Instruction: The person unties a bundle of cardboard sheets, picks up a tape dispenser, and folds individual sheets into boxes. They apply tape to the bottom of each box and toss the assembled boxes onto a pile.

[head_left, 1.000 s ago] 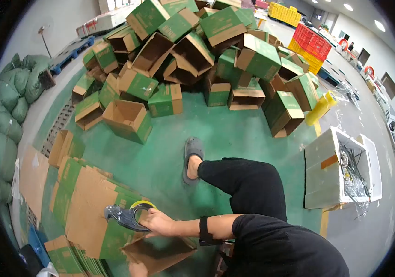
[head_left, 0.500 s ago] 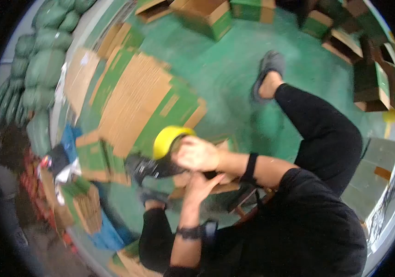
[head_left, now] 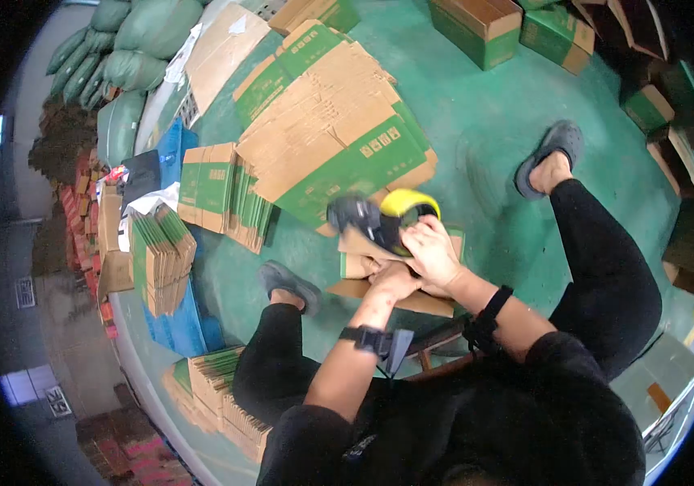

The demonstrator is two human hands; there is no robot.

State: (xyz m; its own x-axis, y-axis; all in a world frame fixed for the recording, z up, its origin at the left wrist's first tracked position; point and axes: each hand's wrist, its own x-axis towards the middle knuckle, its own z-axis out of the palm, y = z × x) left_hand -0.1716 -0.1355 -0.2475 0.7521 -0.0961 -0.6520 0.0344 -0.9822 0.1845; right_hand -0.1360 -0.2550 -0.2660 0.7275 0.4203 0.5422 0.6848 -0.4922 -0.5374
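Note:
My right hand (head_left: 432, 249) is closed round a black tape dispenser (head_left: 373, 225) with a yellow roll (head_left: 408, 204); its black end looks smeared by motion. Below the dispenser, between my legs, is a small cardboard box (head_left: 355, 266) in brown and green, a brown flap (head_left: 428, 302) spread towards me. My left hand (head_left: 395, 281) lies on this box close beside my right hand, its fingers curled at the box's top. The right hand and the dispenser partly cover the box, and some left fingers are hard to make out.
A pile of flattened cartons (head_left: 314, 130) lies ahead, with smaller stacks (head_left: 209, 186) to the left and flat cartons (head_left: 225, 397) by my left leg. Opened boxes (head_left: 484, 32) stand at the back and right. Green sacks (head_left: 152, 32) are heaped far left. A grey-green case (head_left: 659, 381) is at right.
The view has turned, so the surroundings sit differently. My left thumb, spread before, is now drawn in at the box. The dispenser stays in my right hand, over the box.

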